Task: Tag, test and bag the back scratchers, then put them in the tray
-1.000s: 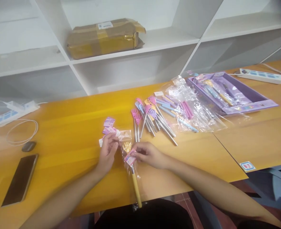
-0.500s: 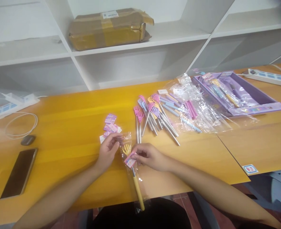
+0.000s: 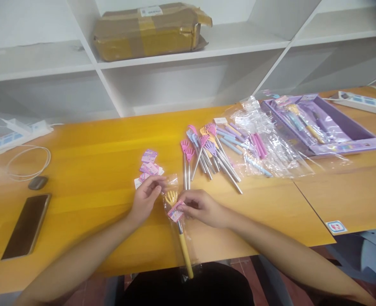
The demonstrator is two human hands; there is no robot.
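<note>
A yellow back scratcher (image 3: 184,250) with a hand-shaped head lies inside a clear plastic bag (image 3: 172,182) at the table's front edge. My right hand (image 3: 203,208) pinches a small pink printed card (image 3: 176,211) over the scratcher's neck; whether the card is inside the bag I cannot tell. My left hand (image 3: 146,197) is closed at the bag's top edge, thumb against fingers. Just beyond it lie several loose purple and pink cards (image 3: 150,165). Up from my right hand is a pile of metal back scratchers (image 3: 203,153) with pink, blue, yellow and purple heads.
Coloured handle tubes (image 3: 232,138) and clear bags (image 3: 258,123) lie at the back right beside a purple display box (image 3: 350,146). To the left are a phone (image 3: 27,225), a dark small case (image 3: 38,182) and a power strip (image 3: 20,136). A taped carton (image 3: 149,36) sits on the shelf.
The camera view has shifted slightly. Both hands stay at the bag in nearly the same pose, with the card still over the scratcher's neck.
</note>
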